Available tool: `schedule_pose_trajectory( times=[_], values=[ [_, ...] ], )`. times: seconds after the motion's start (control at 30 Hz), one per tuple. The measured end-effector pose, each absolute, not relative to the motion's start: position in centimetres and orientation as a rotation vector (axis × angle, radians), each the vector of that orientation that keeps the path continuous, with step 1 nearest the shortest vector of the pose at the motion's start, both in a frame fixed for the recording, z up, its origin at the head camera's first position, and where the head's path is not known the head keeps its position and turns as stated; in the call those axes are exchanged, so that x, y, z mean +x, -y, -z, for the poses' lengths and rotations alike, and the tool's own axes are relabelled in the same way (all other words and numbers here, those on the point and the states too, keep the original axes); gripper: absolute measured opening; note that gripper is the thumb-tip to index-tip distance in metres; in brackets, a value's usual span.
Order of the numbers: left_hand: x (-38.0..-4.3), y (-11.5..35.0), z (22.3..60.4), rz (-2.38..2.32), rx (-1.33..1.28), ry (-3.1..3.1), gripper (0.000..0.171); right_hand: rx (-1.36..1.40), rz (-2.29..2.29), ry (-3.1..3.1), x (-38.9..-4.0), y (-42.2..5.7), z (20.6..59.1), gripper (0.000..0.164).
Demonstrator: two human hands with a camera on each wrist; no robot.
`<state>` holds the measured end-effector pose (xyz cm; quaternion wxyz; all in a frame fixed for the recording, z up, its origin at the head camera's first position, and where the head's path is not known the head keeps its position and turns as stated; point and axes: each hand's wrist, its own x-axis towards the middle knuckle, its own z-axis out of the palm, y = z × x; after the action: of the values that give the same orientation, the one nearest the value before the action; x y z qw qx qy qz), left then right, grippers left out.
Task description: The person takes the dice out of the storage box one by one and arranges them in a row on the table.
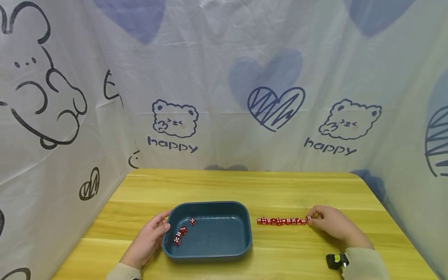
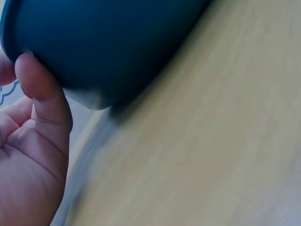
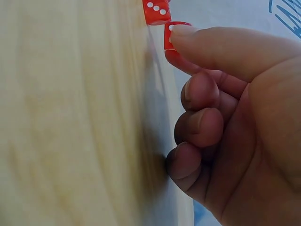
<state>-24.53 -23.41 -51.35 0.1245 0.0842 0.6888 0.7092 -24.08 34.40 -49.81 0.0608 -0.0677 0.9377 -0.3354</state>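
Note:
My left hand (image 1: 150, 236) grips the left side of a dark teal plastic tray (image 1: 247, 233), with the thumb at its rim. In the left wrist view the thumb (image 2: 40, 77) lies against the tray wall (image 2: 108, 42). Several red dice with white dots lie in the left part of the tray, one die (image 1: 193, 221) apart from the others. To the tray's right runs a row of red dice (image 1: 280, 221) on the table. At the row's right end my right hand (image 1: 332, 223) pinches a red die (image 3: 169, 36) between thumb and forefinger, close beside another die (image 3: 156, 12).
Everything stands on a yellow wood-grain table (image 1: 210, 186). A white curtain (image 1: 217, 77) printed with hearts and bears hangs behind it and along both sides. A small black device (image 1: 336, 260) is strapped at the right wrist.

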Motion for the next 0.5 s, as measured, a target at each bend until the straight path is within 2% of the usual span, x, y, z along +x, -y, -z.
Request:
schedule_pose_trajectory(
  times=[0.5],
  values=[
    [-24.66,23.52,51.39,-2.068,0.236,-2.007,0.06,-0.245,1.003,-2.827,-24.24,-34.2,50.3,0.014]
  ],
)
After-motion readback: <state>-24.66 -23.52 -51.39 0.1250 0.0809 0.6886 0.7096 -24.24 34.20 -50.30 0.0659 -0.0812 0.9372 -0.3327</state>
